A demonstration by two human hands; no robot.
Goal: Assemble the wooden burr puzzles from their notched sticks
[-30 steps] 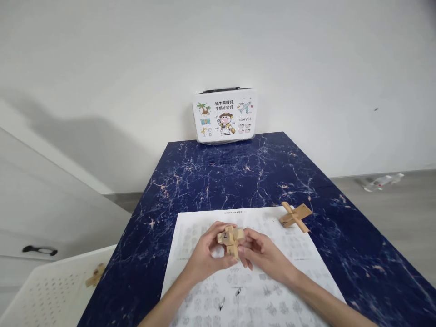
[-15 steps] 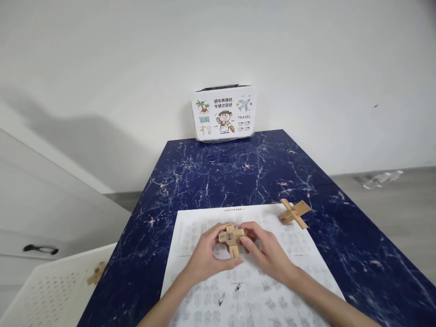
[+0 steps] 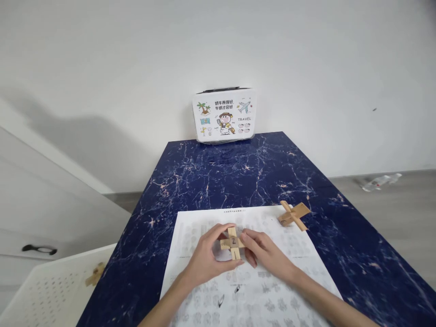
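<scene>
Over the printed sheet (image 3: 190, 236) I hold a small wooden interlocking puzzle (image 3: 234, 253), a cross of light blocks with dark marks drawn on them. My left hand (image 3: 206, 256) grips it from the left, fingers at the top end and thumb at the bottom end. The fingers of my right hand (image 3: 264, 254) pinch its right arm, partly hiding it. A second wooden puzzle (image 3: 293, 215), crossed and lying tilted, rests at the sheet's upper right corner, beyond my right hand.
A white cartoon case (image 3: 225, 116) stands at the far end of the blue marble-patterned table (image 3: 218, 177), near the wall. At lower left is a white perforated basket (image 3: 51, 286) with wooden pieces (image 3: 96, 274) in it. A clear bottle (image 3: 381, 181) lies on the floor at right.
The puzzle in my hands has turned a little, so its marked face now points more squarely upward. My right fingers have shifted along its right arm. The other puzzle stays put.
</scene>
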